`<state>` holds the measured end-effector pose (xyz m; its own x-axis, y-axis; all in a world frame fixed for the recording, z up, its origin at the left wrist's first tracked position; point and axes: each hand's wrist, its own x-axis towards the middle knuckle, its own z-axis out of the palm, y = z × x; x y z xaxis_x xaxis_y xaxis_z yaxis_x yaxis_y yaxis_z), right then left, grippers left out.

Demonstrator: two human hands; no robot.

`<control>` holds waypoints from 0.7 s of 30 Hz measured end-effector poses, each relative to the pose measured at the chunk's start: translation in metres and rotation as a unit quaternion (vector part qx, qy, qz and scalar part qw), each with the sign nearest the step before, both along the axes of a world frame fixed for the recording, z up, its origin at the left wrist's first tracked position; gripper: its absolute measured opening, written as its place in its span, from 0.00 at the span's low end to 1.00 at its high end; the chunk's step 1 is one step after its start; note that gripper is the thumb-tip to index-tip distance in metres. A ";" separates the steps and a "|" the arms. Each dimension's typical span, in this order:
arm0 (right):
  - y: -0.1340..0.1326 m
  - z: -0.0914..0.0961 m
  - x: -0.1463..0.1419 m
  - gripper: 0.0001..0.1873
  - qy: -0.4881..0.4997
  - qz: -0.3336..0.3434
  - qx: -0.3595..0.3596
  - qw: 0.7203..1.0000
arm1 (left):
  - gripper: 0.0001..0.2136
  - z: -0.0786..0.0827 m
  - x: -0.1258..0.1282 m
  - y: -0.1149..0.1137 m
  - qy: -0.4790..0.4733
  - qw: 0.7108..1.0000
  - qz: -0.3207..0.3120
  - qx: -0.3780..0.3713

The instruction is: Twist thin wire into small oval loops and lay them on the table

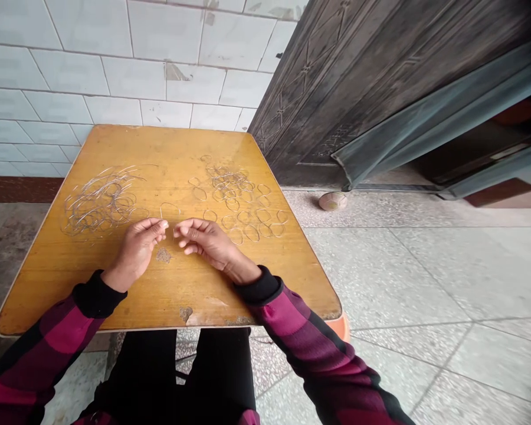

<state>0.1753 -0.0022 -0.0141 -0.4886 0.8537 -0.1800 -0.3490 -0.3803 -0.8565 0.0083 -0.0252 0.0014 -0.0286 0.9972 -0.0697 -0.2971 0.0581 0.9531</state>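
A thin metal wire (170, 205), bent into a rounded arch, stands up between my two hands over the middle of the wooden table. My left hand (140, 245) pinches one end of it between thumb and index finger. The fingers of my right hand (207, 241) are closed on the other end, the last bit of which is hidden by the fingertips. To the left of my left hand lies a tangled heap of wires (101, 203), some straight and some curved. Beyond and to the right of my right hand are several wires shaped into figure-eight loops (230, 183).
The yellow wooden table (172, 144) has worn patches near its front edge. Behind it rises a white tiled wall (159, 35). A dark carved door (336, 77) with a grey-green curtain (425, 118) stands at the right. A rounded stone-like object (333, 201) lies on the floor.
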 end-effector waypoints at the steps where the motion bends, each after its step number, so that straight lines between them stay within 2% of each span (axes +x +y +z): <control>1: -0.003 -0.003 -0.005 0.14 -0.006 0.003 0.014 1.000 | 0.10 0.000 0.000 0.001 -0.020 1.000 0.007 -0.001; 4: -0.011 -0.009 -0.017 0.15 0.006 -0.014 0.033 0.999 | 0.11 -0.001 0.002 0.003 -0.049 0.999 0.015 0.005; 9: -0.013 -0.006 -0.019 0.16 0.029 -0.032 0.013 0.999 | 0.12 0.001 0.003 0.001 -0.039 0.999 -0.013 0.007; 14: -0.013 -0.001 -0.013 0.14 0.026 -0.017 0.016 0.999 | 0.11 0.002 0.001 -0.002 0.045 0.998 -0.029 0.034; 21: -0.011 0.000 -0.009 0.15 0.010 0.012 0.019 1.000 | 0.09 -0.001 0.001 -0.002 0.027 0.998 -0.058 0.023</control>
<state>0.1666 -0.0127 -0.0144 -0.5120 0.8477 -0.1388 -0.3568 -0.3568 -0.8634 0.0092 -0.0270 -0.0001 0.0849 0.9961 -0.0248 -0.2387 0.0445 0.9701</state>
